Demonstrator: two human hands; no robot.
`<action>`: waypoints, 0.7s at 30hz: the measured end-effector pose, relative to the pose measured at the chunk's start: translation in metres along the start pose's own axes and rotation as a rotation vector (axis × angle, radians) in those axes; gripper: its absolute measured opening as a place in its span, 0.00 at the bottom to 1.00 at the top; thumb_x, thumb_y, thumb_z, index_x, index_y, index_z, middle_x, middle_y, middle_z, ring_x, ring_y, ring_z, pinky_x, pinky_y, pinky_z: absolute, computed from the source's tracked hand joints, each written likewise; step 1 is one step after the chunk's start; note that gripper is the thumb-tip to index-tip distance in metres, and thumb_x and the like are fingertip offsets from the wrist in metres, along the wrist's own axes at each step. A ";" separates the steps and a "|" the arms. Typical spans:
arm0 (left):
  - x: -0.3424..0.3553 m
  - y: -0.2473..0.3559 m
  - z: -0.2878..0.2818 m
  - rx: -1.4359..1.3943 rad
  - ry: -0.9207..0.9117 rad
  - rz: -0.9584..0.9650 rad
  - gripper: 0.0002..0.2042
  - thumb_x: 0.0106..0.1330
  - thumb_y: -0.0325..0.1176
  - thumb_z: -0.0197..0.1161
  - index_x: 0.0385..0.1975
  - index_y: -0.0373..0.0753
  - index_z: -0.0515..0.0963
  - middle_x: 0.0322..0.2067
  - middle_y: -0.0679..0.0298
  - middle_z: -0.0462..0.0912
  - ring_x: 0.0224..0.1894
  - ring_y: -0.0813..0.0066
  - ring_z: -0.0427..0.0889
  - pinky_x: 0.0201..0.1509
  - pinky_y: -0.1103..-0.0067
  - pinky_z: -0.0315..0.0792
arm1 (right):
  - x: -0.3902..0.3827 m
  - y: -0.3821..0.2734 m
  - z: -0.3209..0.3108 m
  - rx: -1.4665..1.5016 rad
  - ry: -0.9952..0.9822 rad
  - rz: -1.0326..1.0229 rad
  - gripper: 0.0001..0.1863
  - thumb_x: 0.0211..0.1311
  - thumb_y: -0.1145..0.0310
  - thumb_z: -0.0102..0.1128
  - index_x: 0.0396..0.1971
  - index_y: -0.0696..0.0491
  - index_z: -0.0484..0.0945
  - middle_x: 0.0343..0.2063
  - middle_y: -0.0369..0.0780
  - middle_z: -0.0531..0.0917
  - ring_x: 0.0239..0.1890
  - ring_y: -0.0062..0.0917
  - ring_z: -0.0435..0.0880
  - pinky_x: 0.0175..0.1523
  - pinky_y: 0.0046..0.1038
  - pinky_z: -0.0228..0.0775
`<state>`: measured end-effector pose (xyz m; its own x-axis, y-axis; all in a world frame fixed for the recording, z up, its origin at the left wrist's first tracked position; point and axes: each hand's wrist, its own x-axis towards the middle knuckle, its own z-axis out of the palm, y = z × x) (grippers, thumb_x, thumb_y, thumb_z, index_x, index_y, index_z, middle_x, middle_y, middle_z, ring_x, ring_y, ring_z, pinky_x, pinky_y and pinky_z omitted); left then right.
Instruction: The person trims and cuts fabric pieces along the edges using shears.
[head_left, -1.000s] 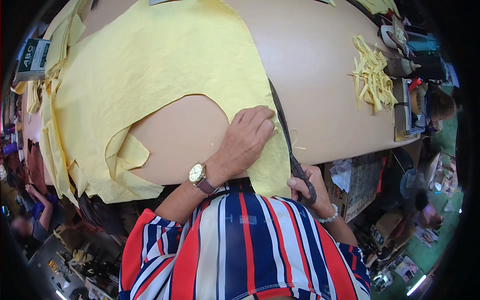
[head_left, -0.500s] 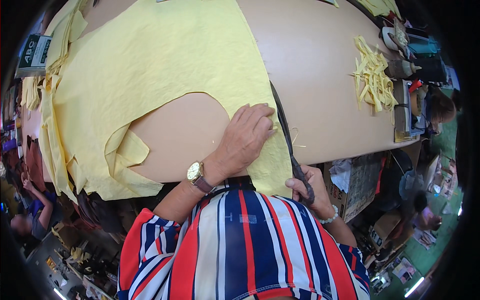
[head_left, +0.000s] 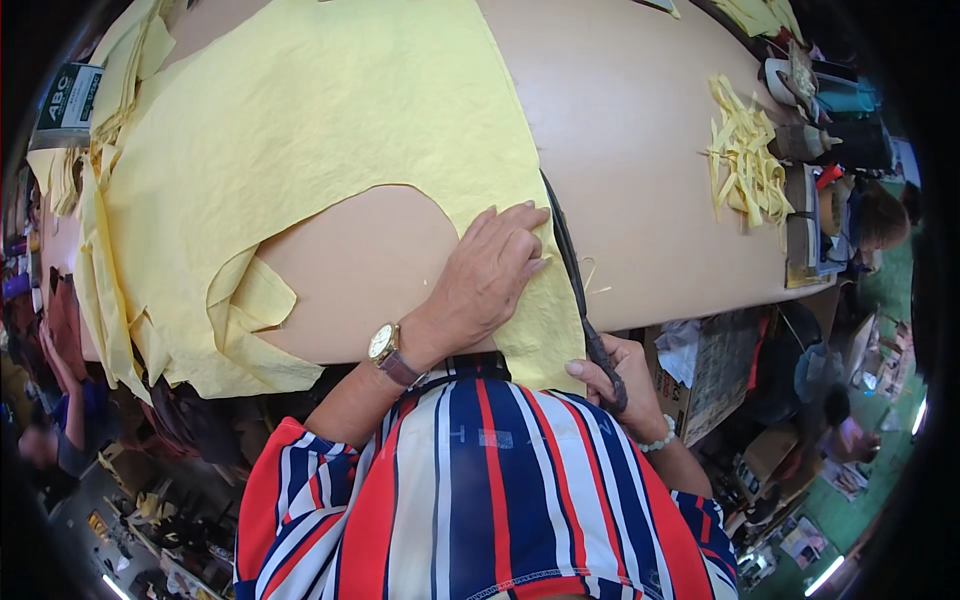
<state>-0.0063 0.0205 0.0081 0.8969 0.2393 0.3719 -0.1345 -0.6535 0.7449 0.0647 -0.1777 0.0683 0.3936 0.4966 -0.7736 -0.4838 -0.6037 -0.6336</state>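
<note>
A large yellow cloth lies spread over the table, with a deep curved cut-out facing me and a folded flap at its left part. My left hand rests palm down on the strip right of the curve, fingers stretched toward the cloth's right edge. Close to my body, my right hand is closed around the dark handles of long scissors. Their blades run away from me along the cloth's right edge. How far the blades are apart cannot be made out.
A heap of yellow cloth strips lies at the table's right, beside bottles and containers. More yellow cloth is piled at the left near a green-and-white box. A cardboard box stands below the table's right edge. Another person is at far left.
My hands, the scissors and the cloth stay almost in place, with only a slight shift. At far left, the other person's arm has changed position.
</note>
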 end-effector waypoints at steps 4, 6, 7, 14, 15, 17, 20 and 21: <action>-0.001 0.002 -0.004 -0.023 -0.037 -0.040 0.07 0.59 0.24 0.56 0.32 0.35 0.64 0.50 0.51 0.71 0.53 0.50 0.69 0.57 0.62 0.61 | 0.003 -0.001 0.004 -0.014 0.003 -0.029 0.13 0.48 0.68 0.68 0.19 0.57 0.71 0.10 0.30 0.70 0.09 0.10 0.67 0.14 0.13 0.57; -0.003 0.005 -0.004 -0.051 -0.047 -0.054 0.07 0.60 0.24 0.55 0.33 0.36 0.64 0.50 0.52 0.71 0.54 0.51 0.68 0.57 0.61 0.61 | 0.003 -0.006 0.005 -0.003 -0.007 -0.034 0.13 0.48 0.68 0.68 0.21 0.58 0.72 0.11 0.30 0.70 0.09 0.11 0.68 0.14 0.13 0.58; -0.004 0.006 -0.005 -0.076 -0.059 -0.070 0.06 0.60 0.25 0.54 0.33 0.36 0.64 0.50 0.52 0.71 0.55 0.51 0.68 0.58 0.60 0.60 | 0.003 -0.008 0.006 0.011 -0.020 -0.039 0.13 0.48 0.67 0.67 0.23 0.60 0.73 0.11 0.31 0.71 0.09 0.11 0.68 0.15 0.13 0.59; -0.005 0.010 -0.010 -0.136 -0.064 -0.081 0.05 0.61 0.25 0.53 0.32 0.37 0.64 0.52 0.53 0.70 0.58 0.53 0.66 0.60 0.59 0.58 | 0.006 -0.007 0.003 0.042 -0.064 -0.134 0.17 0.50 0.62 0.65 0.28 0.62 0.73 0.13 0.33 0.73 0.12 0.13 0.72 0.18 0.14 0.63; -0.005 0.010 -0.011 -0.150 -0.079 -0.074 0.05 0.61 0.25 0.53 0.32 0.37 0.64 0.51 0.53 0.70 0.57 0.53 0.66 0.60 0.58 0.58 | 0.006 -0.007 0.003 0.038 -0.068 -0.147 0.17 0.50 0.61 0.65 0.28 0.62 0.73 0.14 0.33 0.73 0.12 0.13 0.72 0.18 0.14 0.63; -0.006 0.010 -0.011 -0.162 -0.093 -0.068 0.05 0.61 0.25 0.53 0.32 0.37 0.64 0.51 0.53 0.70 0.57 0.53 0.66 0.60 0.57 0.58 | 0.008 -0.008 0.004 0.034 -0.075 -0.160 0.18 0.50 0.61 0.64 0.28 0.61 0.73 0.14 0.33 0.74 0.13 0.13 0.72 0.18 0.14 0.63; -0.007 0.012 -0.011 -0.185 -0.107 -0.063 0.05 0.61 0.25 0.53 0.32 0.37 0.64 0.50 0.53 0.71 0.57 0.54 0.66 0.60 0.56 0.58 | 0.010 -0.009 0.004 0.032 -0.071 -0.163 0.17 0.50 0.60 0.64 0.27 0.60 0.72 0.13 0.33 0.73 0.12 0.13 0.71 0.18 0.14 0.62; -0.007 0.012 -0.011 -0.192 -0.112 -0.062 0.05 0.61 0.25 0.53 0.32 0.37 0.64 0.50 0.53 0.71 0.57 0.54 0.67 0.60 0.56 0.58 | 0.011 -0.007 0.003 0.031 -0.071 -0.166 0.17 0.50 0.60 0.64 0.26 0.60 0.72 0.12 0.33 0.73 0.12 0.13 0.71 0.17 0.14 0.61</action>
<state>-0.0193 0.0187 0.0206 0.9456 0.1866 0.2664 -0.1459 -0.4888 0.8601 0.0704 -0.1658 0.0641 0.4143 0.6313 -0.6556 -0.4410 -0.4909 -0.7514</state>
